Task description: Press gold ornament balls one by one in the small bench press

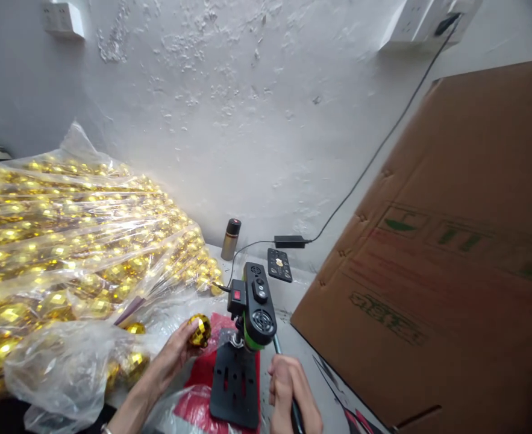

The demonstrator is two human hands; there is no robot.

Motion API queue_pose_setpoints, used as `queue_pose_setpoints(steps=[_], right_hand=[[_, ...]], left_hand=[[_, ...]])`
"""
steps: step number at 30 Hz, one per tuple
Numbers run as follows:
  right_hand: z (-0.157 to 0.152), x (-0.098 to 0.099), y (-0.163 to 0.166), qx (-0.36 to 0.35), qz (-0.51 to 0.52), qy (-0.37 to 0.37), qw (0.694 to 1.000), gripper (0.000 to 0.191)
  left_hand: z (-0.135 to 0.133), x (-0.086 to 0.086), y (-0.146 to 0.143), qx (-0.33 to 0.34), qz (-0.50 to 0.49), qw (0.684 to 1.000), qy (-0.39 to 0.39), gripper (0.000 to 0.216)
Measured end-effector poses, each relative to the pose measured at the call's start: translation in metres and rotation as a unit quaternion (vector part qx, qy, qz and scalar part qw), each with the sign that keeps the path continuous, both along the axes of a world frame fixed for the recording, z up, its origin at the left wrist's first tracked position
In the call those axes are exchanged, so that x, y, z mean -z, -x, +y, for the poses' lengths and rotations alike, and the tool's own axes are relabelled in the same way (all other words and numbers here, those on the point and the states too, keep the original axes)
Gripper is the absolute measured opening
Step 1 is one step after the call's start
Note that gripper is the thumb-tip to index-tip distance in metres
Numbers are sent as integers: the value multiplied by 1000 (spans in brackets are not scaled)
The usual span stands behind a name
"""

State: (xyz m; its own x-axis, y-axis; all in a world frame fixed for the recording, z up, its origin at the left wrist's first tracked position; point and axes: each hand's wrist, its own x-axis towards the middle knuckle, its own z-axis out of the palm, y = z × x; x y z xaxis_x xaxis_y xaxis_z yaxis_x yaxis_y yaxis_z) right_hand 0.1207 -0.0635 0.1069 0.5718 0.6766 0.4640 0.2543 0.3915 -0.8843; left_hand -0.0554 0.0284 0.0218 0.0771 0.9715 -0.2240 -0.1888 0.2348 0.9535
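My left hand (pixel 179 345) holds a shiny gold faceted ball (pixel 199 330) between thumb and fingers, just left of a small black stand-mounted machine (pixel 260 307). This machine has round vents, a red switch and a green band under its head, above a slotted black base plate (pixel 235 386). To its right, my right hand (pixel 288 392) is closed around a dark rod-shaped handle (pixel 297 417). The rod's upper end reaches up beside the machine's head; whether it joins the machine cannot be made out. Red plastic lies under the base plate.
A large clear bag (pixel 80 235) full of gold balls fills the left side. A big cardboard box (pixel 450 253) leans in on the right. Behind the machine are a spray can (pixel 231 240), a dark phone (pixel 279 265) and a power adapter (pixel 289 242) with its cable running to a wall socket.
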Motion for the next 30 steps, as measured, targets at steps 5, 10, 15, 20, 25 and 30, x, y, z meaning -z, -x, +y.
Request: queue_pose_setpoints(steps=[5,10,15,20,25,30], right_hand=[[8,-11,-28,-68,-153,-47,985,37],[11,-21,-37,-62,-239,-78,966,32],[9,-15,-35,-69,-241,-92,964,29],[8,-10,-35,-69,-235,-89,965,27],[6,-9,-36,-79,-227,-81,967,26],[4,-5,-31,-79,-187,-75,976,28]], left_hand=[[-17,44,-46,-25,-72,997,21,83],[-30,57,-67,-10,38,995,-95,68],[-39,48,-63,24,256,949,-181,55],[-47,48,-59,50,290,935,-199,58],[-42,47,-62,74,313,923,-212,54],[-30,50,-70,76,357,902,-231,58]])
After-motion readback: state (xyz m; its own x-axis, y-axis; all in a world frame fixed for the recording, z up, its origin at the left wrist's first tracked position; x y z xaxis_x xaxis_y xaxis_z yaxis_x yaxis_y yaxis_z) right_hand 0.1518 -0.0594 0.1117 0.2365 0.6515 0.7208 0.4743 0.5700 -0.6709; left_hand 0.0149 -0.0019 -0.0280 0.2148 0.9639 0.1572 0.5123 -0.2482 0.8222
